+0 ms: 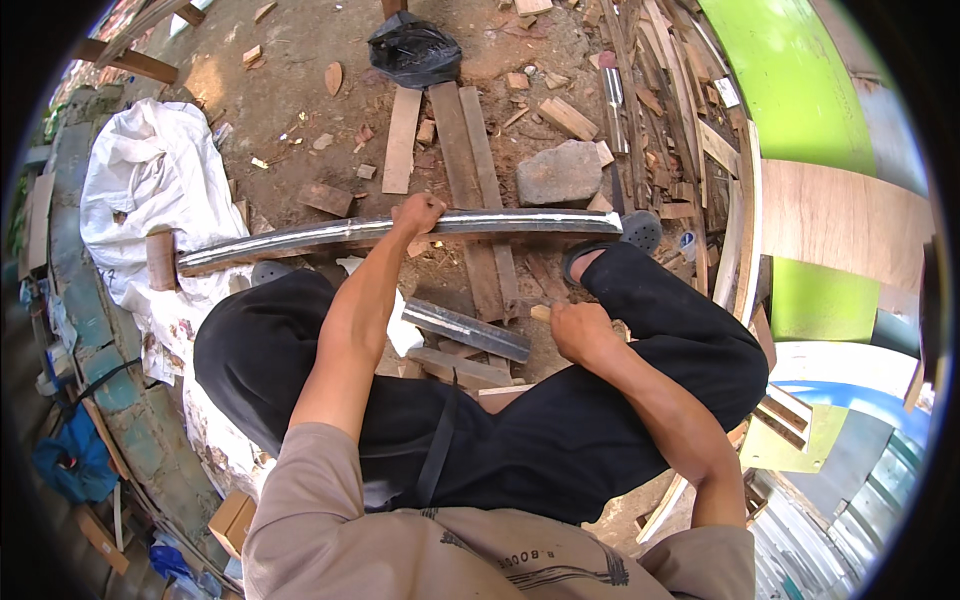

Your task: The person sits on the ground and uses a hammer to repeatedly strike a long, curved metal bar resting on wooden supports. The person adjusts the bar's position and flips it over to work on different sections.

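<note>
A long dark wooden beam (pixel 330 233) with a white stripe along its top edge lies crosswise in front of my legs. My left hand (pixel 418 213) is closed over it near its middle. Nearer to me, above my right thigh, my right hand (pixel 583 332) is clenched around a pale wooden piece (pixel 541 313). Only a short end of that piece sticks out on the left, so its kind is hidden. Below the beam, between my legs, rests a shorter dark piece (pixel 468 330) with a similar white streak.
Flat boards (pixel 455 150) run away from me under the beam, with a black plastic bag (pixel 414 50) at their far end. A grey stone block (pixel 560 172) sits right of them. White sacking (pixel 155 180) lies left; long wood strips (pixel 690 110) and a green panel (pixel 800 100) are right.
</note>
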`<action>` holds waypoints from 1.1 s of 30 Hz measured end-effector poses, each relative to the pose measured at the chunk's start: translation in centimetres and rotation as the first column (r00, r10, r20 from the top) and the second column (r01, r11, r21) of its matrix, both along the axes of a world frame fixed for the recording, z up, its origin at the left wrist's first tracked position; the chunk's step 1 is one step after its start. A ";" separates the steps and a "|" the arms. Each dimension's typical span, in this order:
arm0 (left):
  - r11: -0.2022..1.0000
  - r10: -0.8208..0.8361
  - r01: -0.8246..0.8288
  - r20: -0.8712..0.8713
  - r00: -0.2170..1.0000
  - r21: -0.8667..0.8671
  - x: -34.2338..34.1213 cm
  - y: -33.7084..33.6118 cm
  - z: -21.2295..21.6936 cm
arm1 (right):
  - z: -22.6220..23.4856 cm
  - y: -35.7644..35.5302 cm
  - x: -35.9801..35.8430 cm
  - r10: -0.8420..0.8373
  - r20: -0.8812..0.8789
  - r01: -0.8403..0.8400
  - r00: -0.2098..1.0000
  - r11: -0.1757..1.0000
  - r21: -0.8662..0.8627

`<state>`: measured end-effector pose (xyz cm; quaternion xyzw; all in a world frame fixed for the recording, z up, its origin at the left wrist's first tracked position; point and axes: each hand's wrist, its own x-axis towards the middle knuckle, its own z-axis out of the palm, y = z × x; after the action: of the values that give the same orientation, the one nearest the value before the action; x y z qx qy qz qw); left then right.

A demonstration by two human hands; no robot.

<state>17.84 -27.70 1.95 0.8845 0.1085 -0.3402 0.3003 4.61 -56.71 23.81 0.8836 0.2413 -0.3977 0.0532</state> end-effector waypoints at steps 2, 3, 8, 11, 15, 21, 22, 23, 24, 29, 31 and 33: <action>1.000 0.023 -0.023 0.006 1.000 0.005 0.0 -0.1 -0.4 | 0.0 0.0 0.0 -0.005 0.001 0.005 1.000 1.000 0.002; 0.994 0.096 -0.094 0.047 0.994 -0.051 0.0 -0.1 -0.7 | 0.1 0.2 0.1 -0.008 0.001 0.008 1.000 1.000 0.004; 0.932 0.333 -0.281 0.234 0.913 -0.229 0.0 -2.1 -1.1 | 0.4 0.1 0.3 -0.036 0.001 0.036 0.999 0.999 0.001; 0.924 0.315 -0.224 0.289 0.904 -0.309 1.0 -4.2 0.2 | 0.2 -0.3 0.1 -0.037 0.005 0.037 0.999 0.999 -0.009; 0.833 0.413 -0.223 0.300 0.860 -0.507 3.5 -5.5 1.3 | 1.4 1.0 0.7 -0.078 -0.046 0.077 0.996 0.996 -0.038; 0.693 0.540 -0.100 0.422 0.728 -0.714 12.3 -6.5 8.2 | 0.9 0.8 0.6 -0.095 -0.075 0.091 0.993 0.995 -0.051; 0.862 0.370 -0.097 0.485 0.792 -0.498 12.3 -6.3 8.1 | 0.9 0.9 0.6 -0.098 -0.081 0.093 0.992 0.994 -0.059; 0.967 0.186 -0.068 0.496 0.848 -0.247 12.0 -6.0 7.9 | 0.9 0.8 0.6 -0.101 -0.081 0.097 0.992 0.994 -0.055; 1.000 0.006 -0.016 0.456 0.890 0.019 11.8 -5.8 7.2 | 0.9 0.7 0.5 -0.103 -0.079 0.099 0.992 0.994 -0.053; 0.936 -0.350 0.351 0.072 0.934 -0.008 5.2 -2.9 -0.4 | 0.1 0.2 -0.1 0.020 0.035 -0.020 0.999 1.000 -0.006; 0.927 -0.345 0.355 0.100 0.933 -0.118 2.7 -3.0 -0.8 | -0.5 -0.2 -0.4 0.022 0.054 -0.023 0.998 0.999 0.022; 0.946 -0.209 0.236 0.140 0.968 -0.222 2.1 -2.1 -1.1 | 0.4 0.7 0.3 -0.022 -0.014 0.021 1.000 0.999 -0.039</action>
<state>19.99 -29.84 0.89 0.8670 -0.0506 -0.3312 0.3689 4.91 -55.98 24.18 0.8820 0.2244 -0.4094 0.0645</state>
